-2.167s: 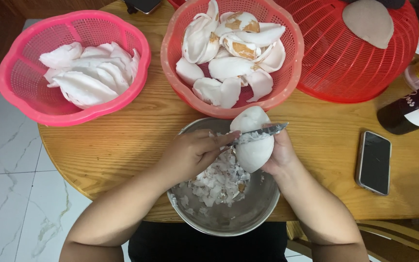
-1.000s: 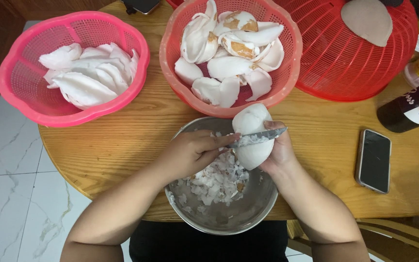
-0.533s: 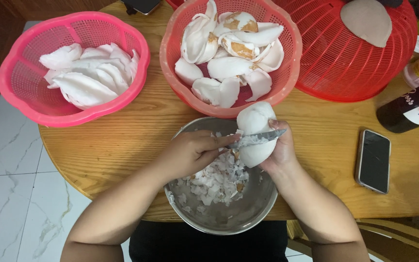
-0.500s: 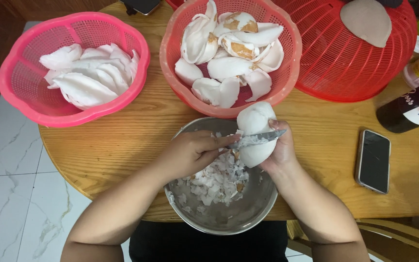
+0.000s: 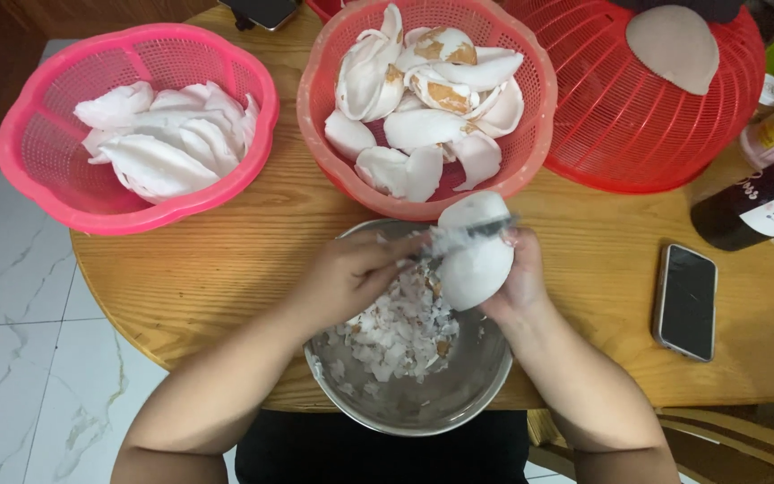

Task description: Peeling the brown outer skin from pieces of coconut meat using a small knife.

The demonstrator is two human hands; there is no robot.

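Right hand [image 5: 520,285] cups a white coconut piece [image 5: 475,260] from below and behind, fingers [image 5: 514,240] curled around its far edge, holding it over the steel bowl [image 5: 414,408]. Left hand [image 5: 351,273] is closed around the handle of a knife [image 5: 469,233], fingers pressed together in a fist-like grip; the handle itself is hidden inside the hand. The blade lies across the upper part of the coconut piece and is motion-blurred, so it could be a peeler rather than a plain knife. Blade touches the piece.

Steel bowl sits at the near edge of the round wooden desk [image 5: 208,269], right in front of the person, partly overhanging the edge. Inside it is a heap of white and brownish shavings [image 5: 400,332], piled mostly in the far half of the bowl.

Just behind the bowl, touching or nearly touching its rim, is a coral basket [image 5: 315,99] full of coconut pieces with brown skin patches. To the left, a pink basket [image 5: 38,170] holds clean white pieces. Top right is an overturned red basket [image 5: 620,134] with a pale rounded piece [image 5: 674,45] resting on it.

On the right part of the desk, a dark phone [image 5: 686,300] lies flat, screen up, well apart from the hands. Beyond it, a dark bottle [image 5: 763,211] lies at the edge of view. White tile floor [image 5: 11,358] shows at lower left.
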